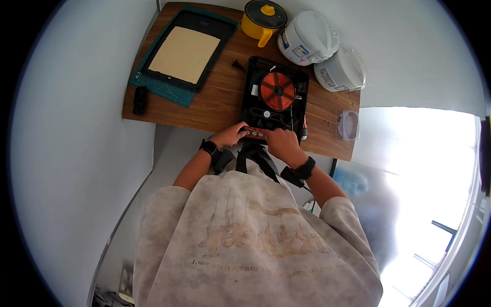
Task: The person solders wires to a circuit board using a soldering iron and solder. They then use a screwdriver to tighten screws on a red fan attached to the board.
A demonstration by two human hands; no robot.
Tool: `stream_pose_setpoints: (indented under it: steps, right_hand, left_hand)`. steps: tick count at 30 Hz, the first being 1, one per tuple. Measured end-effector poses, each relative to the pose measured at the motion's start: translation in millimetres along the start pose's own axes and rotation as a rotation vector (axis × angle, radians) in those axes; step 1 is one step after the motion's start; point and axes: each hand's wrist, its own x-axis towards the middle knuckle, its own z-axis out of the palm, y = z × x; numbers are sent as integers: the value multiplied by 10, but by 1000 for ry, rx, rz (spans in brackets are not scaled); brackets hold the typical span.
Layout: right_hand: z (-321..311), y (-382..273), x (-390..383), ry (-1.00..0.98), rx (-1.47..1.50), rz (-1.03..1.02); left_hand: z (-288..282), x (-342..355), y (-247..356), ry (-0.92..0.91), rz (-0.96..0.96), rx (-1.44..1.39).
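An opened induction cooker (249, 105) lies on the table in front of me, its black housing showing a round copper-red coil (269, 92) with dark bars across it. Wires and a small round light part are below the coil. At the cooker's near edge is a narrow reddish-brown circuit board (254, 133) with several round button-like parts. My left hand (230, 135) pinches the board's left end. At its right end, my right hand (284, 146) is closed with the fingers curled on the board. The fingertips are partly hidden.
A tan sheet (184, 53) lies on a black tray over a green cutting mat (171, 95). Behind stand a yellow pot (250, 28), a white rice cooker (307, 38) and a white bucket (340, 71). Small screws lie near a clear plastic tub (349, 126). A black object (139, 100) sits far left.
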Motion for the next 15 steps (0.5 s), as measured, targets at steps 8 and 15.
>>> stream_pose_setpoints:
  steps: [8, 15]
  right_hand:
    - [19, -26, 206, 273, -446, -199]
    - [59, 4, 155, 295, -429, -181]
  left_hand:
    - [-2, -74, 89, 5, 11, 3]
    - [6, -38, 50, 3, -7, -12]
